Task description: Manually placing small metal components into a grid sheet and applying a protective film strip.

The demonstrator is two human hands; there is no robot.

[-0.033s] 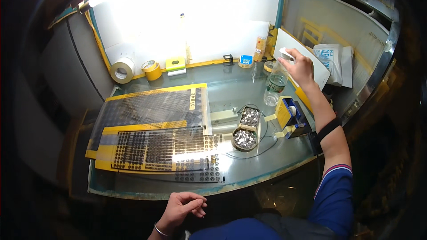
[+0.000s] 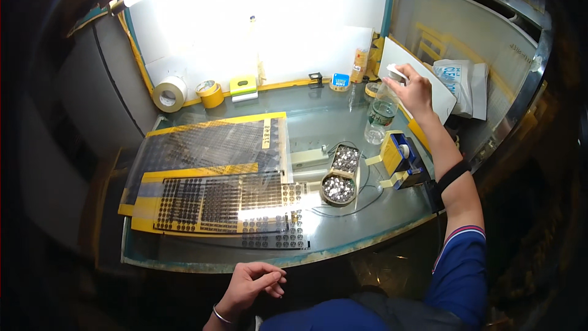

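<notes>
Clear plastic water bottle point(image 2: 381, 113) near the table's point(image 2: 331, 116) far-right corner looks light and slippery; my right hand point(image 2: 415, 92) grips its cap, my left hand point(image 2: 254, 282) loosely curled, empty.

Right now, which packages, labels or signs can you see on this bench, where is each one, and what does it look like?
Plastic bag: far right, against the side wall, white and crinkled with blue print.
Blue label: back edge, centre, small square on a round base.
Paper strip: on the yellow-framed sheet, narrow, yellow, dark marks.
White card: behind the right hand, blank, leaning.
</notes>
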